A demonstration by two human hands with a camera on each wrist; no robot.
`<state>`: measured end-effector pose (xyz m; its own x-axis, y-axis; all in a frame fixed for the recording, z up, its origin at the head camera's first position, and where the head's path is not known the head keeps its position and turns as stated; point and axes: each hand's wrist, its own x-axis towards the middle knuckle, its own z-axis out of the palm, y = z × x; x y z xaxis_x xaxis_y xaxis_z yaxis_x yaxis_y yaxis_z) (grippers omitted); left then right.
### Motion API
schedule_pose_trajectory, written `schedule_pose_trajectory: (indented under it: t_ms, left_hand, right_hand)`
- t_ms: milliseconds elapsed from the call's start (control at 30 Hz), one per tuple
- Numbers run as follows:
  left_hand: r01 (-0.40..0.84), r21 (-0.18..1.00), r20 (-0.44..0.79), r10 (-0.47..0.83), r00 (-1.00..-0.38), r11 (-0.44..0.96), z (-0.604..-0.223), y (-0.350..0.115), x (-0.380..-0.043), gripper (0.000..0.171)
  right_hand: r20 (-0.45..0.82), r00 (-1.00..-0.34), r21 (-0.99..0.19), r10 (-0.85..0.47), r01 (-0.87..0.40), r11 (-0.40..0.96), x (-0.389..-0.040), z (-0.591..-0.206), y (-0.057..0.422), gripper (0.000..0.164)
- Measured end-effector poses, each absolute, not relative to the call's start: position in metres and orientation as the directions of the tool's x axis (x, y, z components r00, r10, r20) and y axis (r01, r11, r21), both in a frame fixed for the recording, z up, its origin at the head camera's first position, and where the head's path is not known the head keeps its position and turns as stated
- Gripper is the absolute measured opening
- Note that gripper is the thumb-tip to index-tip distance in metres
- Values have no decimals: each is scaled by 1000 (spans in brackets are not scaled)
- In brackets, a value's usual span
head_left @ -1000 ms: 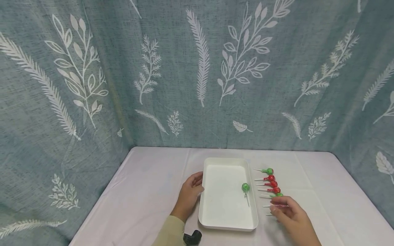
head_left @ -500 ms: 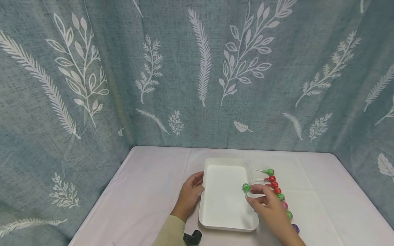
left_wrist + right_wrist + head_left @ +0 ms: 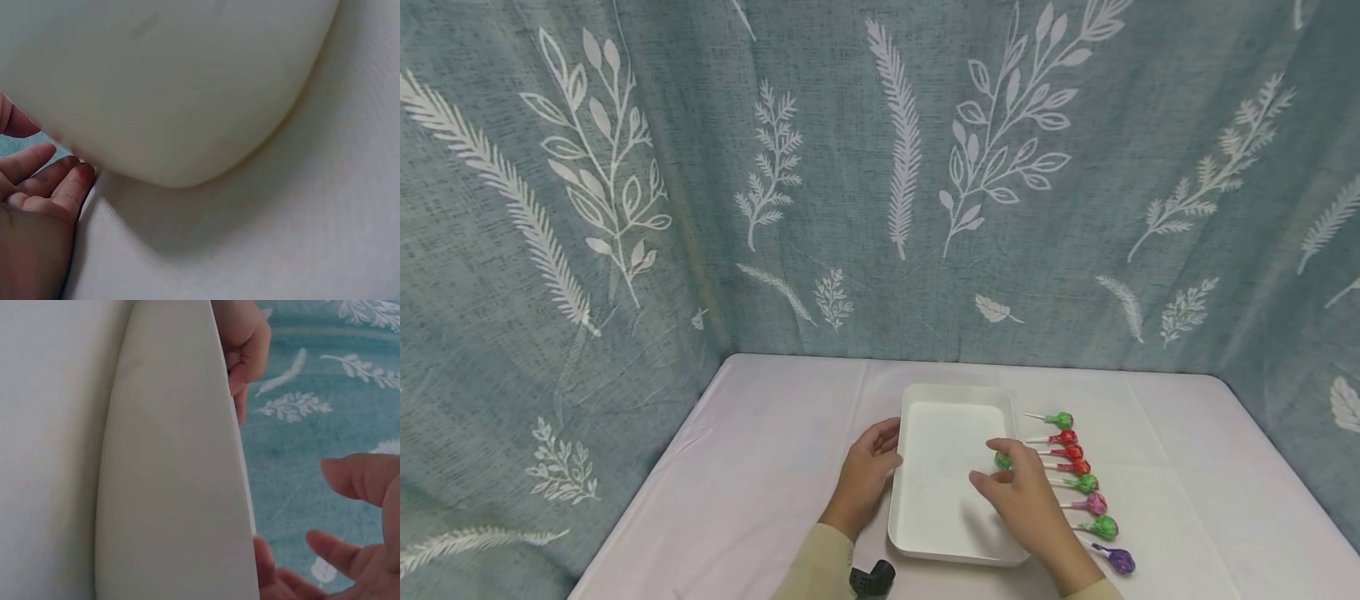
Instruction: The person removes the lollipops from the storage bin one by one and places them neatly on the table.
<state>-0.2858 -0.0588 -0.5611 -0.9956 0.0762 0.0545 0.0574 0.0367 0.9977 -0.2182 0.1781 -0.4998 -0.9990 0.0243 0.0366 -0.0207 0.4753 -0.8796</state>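
Note:
A white rectangular tray (image 3: 951, 408) sits on the table. Along its left side, my left hand (image 3: 862, 479) holds it, thumb and fingertips right at the rim. My right hand (image 3: 1021, 504) hovers over the tray's right half, thumb and index finger apart, with nothing between them in the right wrist view. One green-wrapped lollipop (image 3: 1002, 460) lies in the tray, its stick hidden by the right hand. To the right of the tray runs a column of several lollipops, among them a red one (image 3: 1067, 437), a pink one (image 3: 1096, 503) and a purple one (image 3: 1121, 561).
A white cloth (image 3: 797, 417) covers the table. Behind and around it hangs a teal curtain (image 3: 850, 183) with white leaf prints. A small black object (image 3: 874, 577) shows by the left sleeve at the front edge.
My right hand has swung left, from over the near lollipops to over the tray, uncovering the near part of the column. The left hand and the tray stay put.

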Motion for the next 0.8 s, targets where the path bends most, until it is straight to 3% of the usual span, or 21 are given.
schedule_pose_trajectory:
  t_ms: [367, 633, 800]
  left_hand:
    - [55, 998, 54, 69, -996, 18, -561, -59, -285, 64]
    - [56, 998, 54, 68, -996, 27, -560, -59, -282, 63]
    - [56, 998, 54, 75, -996, 23, -559, -59, -282, 62]
  right_hand:
    - [-38, -997, -670, 67, 75, 738, -233, -501, 159, 76]
    - [-50, -999, -570, -8, 22, 821, -239, -512, 150, 54]
    - [-34, -999, -546, -43, -17, 837, -240, -519, 144, 63]
